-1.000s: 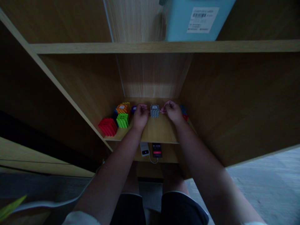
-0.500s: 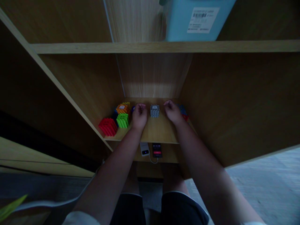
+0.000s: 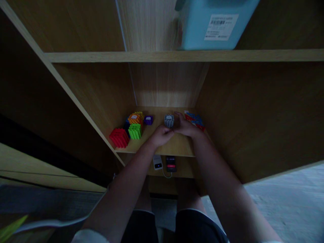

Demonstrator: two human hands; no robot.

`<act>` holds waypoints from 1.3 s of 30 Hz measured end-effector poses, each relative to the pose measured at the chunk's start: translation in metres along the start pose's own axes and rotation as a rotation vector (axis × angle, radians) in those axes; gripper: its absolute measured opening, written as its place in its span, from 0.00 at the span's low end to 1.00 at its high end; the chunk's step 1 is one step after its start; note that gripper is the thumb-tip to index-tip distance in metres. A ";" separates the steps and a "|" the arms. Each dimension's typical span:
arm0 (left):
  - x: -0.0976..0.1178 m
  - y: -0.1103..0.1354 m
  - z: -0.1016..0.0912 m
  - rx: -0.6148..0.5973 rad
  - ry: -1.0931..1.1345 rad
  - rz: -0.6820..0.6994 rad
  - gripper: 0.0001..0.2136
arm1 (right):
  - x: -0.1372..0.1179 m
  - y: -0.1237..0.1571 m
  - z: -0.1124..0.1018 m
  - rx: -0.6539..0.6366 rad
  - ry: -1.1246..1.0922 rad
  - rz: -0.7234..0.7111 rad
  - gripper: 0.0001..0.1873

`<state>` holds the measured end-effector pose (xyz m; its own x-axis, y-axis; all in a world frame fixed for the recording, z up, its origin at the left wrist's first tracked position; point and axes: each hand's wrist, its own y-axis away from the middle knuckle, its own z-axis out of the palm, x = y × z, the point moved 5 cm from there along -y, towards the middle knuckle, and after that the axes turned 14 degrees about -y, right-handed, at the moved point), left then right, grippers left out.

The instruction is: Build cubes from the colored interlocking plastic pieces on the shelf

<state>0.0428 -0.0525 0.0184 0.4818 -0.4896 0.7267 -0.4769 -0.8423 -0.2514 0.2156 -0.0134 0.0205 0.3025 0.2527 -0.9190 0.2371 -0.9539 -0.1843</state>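
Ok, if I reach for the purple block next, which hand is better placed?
Probably your left hand: it's nearer the purple block, while your right hand is over on the gray block's right side, farther away.

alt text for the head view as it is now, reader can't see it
A person's left hand and right hand are close together near a small grey ridged block on a wooden shelf. A red ridged block, bright green ridged block and purple ridged block sit to its left.
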 end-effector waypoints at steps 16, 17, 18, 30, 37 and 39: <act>0.041 0.036 0.016 -0.136 -0.589 0.132 0.17 | 0.008 -0.002 0.007 0.095 0.118 -0.033 0.60; 0.044 0.045 0.017 -0.144 -0.610 0.152 0.16 | 0.008 -0.002 0.008 0.092 0.114 -0.034 0.59; 0.047 0.056 0.020 -0.149 -0.629 0.175 0.15 | 0.007 -0.001 0.010 0.085 0.107 -0.035 0.59; 0.032 0.261 0.094 -0.605 -0.769 0.159 0.11 | -0.005 -0.002 0.062 0.039 0.064 -0.083 0.54; -0.005 0.309 0.112 -0.817 -0.746 0.006 0.13 | -0.003 -0.021 0.099 0.056 0.065 -0.091 0.53; -0.012 0.307 0.113 -0.806 -0.772 -0.005 0.13 | -0.003 -0.025 0.107 0.064 0.067 -0.088 0.51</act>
<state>-0.0265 -0.3306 -0.1399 0.6792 -0.7311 0.0638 -0.6760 -0.5894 0.4423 0.1100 -0.0077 -0.0091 0.3447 0.3440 -0.8734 0.2064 -0.9354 -0.2870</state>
